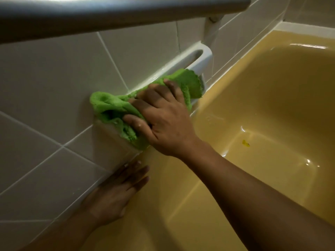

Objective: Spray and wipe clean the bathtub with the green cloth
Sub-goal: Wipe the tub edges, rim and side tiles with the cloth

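The yellow bathtub (262, 109) fills the right and lower part of the view. My right hand (163, 120) grips the crumpled green cloth (112, 109) and presses it against the tub's far rim, where the rim meets the tiled wall. The cloth lies partly over a white handle (199, 59) fixed along the wall. My left hand (116, 192) rests flat, fingers straight, on the rim nearer to me, beside the wall. No spray bottle is in view.
Grey-white wall tiles (54, 87) cover the left side. A thick grey rail (117, 9) crosses the top of the view, above the handle. A small yellow speck (245, 143) lies on the tub floor.
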The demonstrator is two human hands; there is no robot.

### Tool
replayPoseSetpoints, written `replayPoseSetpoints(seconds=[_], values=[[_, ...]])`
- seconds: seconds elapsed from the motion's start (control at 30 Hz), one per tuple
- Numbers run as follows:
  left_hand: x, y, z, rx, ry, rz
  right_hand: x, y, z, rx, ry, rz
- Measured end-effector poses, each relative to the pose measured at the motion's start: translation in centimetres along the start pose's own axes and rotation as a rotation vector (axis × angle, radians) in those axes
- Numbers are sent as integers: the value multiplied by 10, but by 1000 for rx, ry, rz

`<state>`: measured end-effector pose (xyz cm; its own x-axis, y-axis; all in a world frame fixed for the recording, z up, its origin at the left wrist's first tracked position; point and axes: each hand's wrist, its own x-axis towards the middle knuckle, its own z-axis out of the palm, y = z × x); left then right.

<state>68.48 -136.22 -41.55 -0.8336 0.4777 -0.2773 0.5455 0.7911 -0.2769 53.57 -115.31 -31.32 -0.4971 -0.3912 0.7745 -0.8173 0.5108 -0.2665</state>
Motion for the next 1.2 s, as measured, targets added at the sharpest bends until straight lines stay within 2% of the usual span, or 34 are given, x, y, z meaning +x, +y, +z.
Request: replayPoseSetpoints(seconds=[0.07, 0.3, 0.47, 0.73, 0.93, 1.0, 1.1, 1.2], values=[[-1, -1, 2, -17, 28, 9, 0, 15, -1, -11, -1, 10], [-5, 1, 8, -30, 108, -18, 29, 82, -14, 87, 74, 256], [-5, 1, 11, -20, 145, -29, 33, 78, -8, 132, 145, 328], [-4, -1, 17, 48, 124, -15, 13, 4, -2, 15, 96, 128], [-4, 0, 13, 3, 100, -16, 7, 21, -9, 16, -40, -69], [-5, -1, 11, -29, 119, -10, 7, 44, -13, 28, -44, -7], [-4, 2, 4, -59, 100, -12, 10, 87, -20, 95, 8, 197], [-5, 1, 3, -54, 121, -16, 13, 98, -20, 326, 201, 426]])
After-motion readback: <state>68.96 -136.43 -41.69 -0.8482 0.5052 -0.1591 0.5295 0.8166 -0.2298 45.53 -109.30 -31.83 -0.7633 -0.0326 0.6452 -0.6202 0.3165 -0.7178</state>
